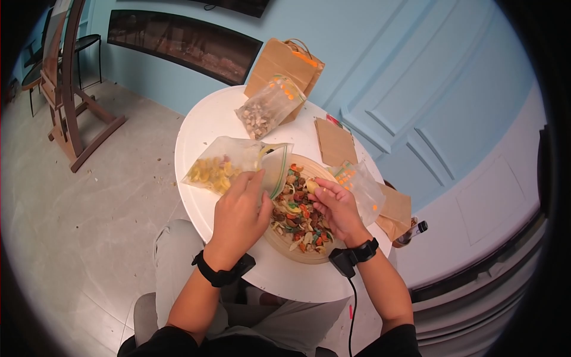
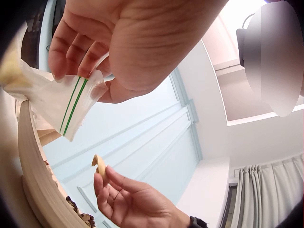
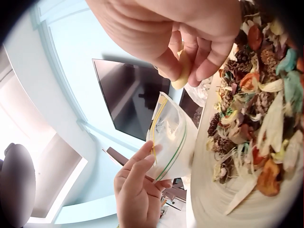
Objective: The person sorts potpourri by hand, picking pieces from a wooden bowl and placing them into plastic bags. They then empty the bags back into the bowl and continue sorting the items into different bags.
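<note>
My left hand (image 1: 239, 213) holds the open mouth of a clear zip bag (image 2: 57, 102), the green seal lines running just beside the fingers. Yellow dried pieces (image 1: 213, 172) fill the far end of this bag, which lies on the table. Between thumb and fingertips, my right hand (image 1: 340, 213) pinches a pale yellow curved dried piece (image 3: 182, 71). That hand is raised over a round wooden plate (image 1: 275, 243). Heaped on the plate is a colourful potpourri (image 1: 300, 217) of dried petals, small cones and orange and teal bits.
On the round white table (image 1: 199, 119) stand a second zip bag (image 1: 267, 110) of pale pieces and a brown paper bag (image 1: 282, 59) behind it. A flat brown packet (image 1: 335, 141) and another clear bag (image 1: 367, 193) lie right of the plate.
</note>
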Action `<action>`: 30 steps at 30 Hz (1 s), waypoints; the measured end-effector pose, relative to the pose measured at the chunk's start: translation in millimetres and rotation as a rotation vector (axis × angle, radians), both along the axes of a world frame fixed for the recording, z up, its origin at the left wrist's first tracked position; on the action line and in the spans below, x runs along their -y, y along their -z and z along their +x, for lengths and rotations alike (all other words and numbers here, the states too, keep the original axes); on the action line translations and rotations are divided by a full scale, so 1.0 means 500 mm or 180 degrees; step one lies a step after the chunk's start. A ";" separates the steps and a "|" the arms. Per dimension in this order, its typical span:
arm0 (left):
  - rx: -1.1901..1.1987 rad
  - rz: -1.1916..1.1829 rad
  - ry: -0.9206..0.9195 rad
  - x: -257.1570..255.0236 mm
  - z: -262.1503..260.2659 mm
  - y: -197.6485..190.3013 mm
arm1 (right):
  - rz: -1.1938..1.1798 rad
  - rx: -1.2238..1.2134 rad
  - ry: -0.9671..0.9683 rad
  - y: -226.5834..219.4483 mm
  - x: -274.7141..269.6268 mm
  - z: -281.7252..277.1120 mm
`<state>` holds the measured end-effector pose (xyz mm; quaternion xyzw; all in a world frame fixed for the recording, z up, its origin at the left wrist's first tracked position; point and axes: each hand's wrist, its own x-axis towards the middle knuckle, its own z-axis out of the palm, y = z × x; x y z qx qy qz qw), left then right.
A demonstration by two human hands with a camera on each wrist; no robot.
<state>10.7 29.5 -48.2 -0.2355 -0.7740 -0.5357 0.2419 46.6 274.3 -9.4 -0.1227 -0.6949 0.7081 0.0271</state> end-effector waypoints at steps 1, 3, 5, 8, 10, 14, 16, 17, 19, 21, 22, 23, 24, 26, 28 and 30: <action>0.0053 -0.0006 0.0028 0.001 0.005 -0.007 | 0.0019 -0.0039 -0.0032 -0.014 0.014 -0.004; 0.0082 -0.0019 0.0060 -0.003 0.008 -0.011 | -0.0029 -0.0122 -0.0240 -0.040 0.044 -0.012; 0.0036 -0.0035 0.0049 -0.005 0.006 -0.008 | -0.0162 -0.0213 -0.0607 -0.061 0.078 -0.025; 0.0074 0.0130 -0.0007 -0.002 0.004 -0.007 | -0.0133 -0.0230 -0.0989 -0.080 0.109 -0.035; 0.0096 0.0205 -0.0071 0.005 0.002 -0.010 | 0.0339 -0.0320 -0.0767 -0.086 0.098 -0.053; 0.0427 0.0401 -0.0066 0.021 0.006 -0.026 | 0.2159 -0.0447 -0.0349 -0.039 0.001 -0.090; 0.0364 0.0432 -0.0067 0.022 0.004 -0.023 | 0.3227 -0.0208 -0.0206 -0.029 -0.036 -0.084; 0.0334 0.0445 -0.0062 0.021 0.003 -0.021 | 0.3758 -0.0080 -0.0126 -0.024 -0.052 -0.077; 0.0183 0.0442 -0.0088 0.018 -0.002 -0.014 | 0.4200 0.0166 -0.0141 -0.014 -0.082 -0.063; 0.0046 0.0404 -0.0124 0.012 -0.007 -0.005 | 0.4556 0.0380 -0.0261 -0.004 -0.100 -0.044; -0.0017 0.0366 -0.0148 0.010 -0.010 0.000 | 0.4690 0.0469 -0.0376 0.001 -0.106 -0.033; -0.0080 0.0326 -0.0167 0.009 -0.011 0.002 | 0.4821 0.0561 -0.0487 0.004 -0.110 -0.025; -0.0062 0.0322 -0.0161 0.007 -0.011 0.002 | 0.4610 0.0566 -0.0523 0.005 -0.112 -0.020; -0.0037 0.0317 -0.0157 0.004 -0.011 -0.001 | 0.4193 0.0558 -0.0590 0.003 -0.113 -0.015; 0.0052 0.0342 -0.0117 0.004 -0.008 -0.006 | 0.3431 0.0565 -0.0637 -0.003 -0.112 -0.015; 0.0119 0.0353 -0.0100 0.004 -0.005 -0.010 | 0.2616 0.0516 -0.0652 -0.012 -0.108 -0.014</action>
